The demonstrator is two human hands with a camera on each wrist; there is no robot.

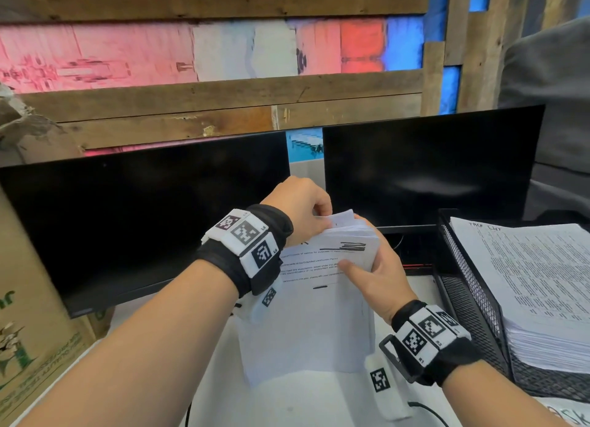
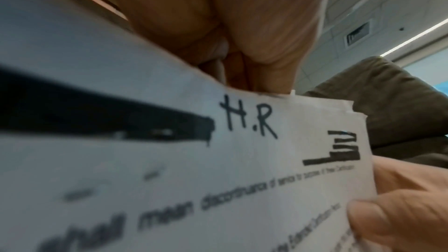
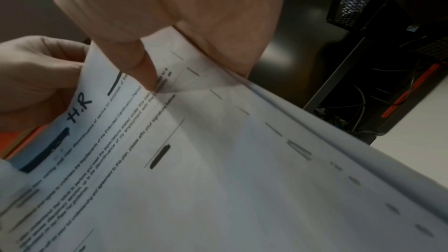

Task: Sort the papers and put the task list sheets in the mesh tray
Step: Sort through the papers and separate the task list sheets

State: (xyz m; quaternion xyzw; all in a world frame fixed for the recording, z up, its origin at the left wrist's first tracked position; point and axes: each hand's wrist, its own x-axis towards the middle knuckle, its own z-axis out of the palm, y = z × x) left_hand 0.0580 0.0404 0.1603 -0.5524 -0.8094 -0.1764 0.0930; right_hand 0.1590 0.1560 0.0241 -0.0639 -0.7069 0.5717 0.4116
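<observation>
Both hands are holding one sheaf of papers (image 1: 316,311) upright over the white surface (image 1: 287,404), in front of the gap between two dark monitors. The right hand (image 1: 380,276) is gripping the sheaf's right edge, thumb lying across the front page and fingers wrapping behind. The left hand (image 1: 303,211) is pinching the top edge of the sheets, fingers curling over it. The front page is carrying handwritten letters "H.R" (image 2: 249,120) near its top, with blacked-out bars and printed lines below; the finer print is too blurred to read.

The mesh tray (image 1: 463,299) is sitting on the surface to the right, just beside the right wrist, and is holding a thick stack of task list sheets (image 1: 542,286) with a handwritten heading on top. Its black wire wall is standing between the hands and that stack.

The left monitor (image 1: 143,215) is standing behind the left forearm, the right monitor (image 1: 431,168) behind the tray's far corner. A cardboard box (image 1: 35,340) with green print is leaning at the far left. A black cable (image 1: 427,409) is trailing on the surface near the right forearm. Wooden planks (image 1: 223,88) and painted panels are filling the wall behind.
</observation>
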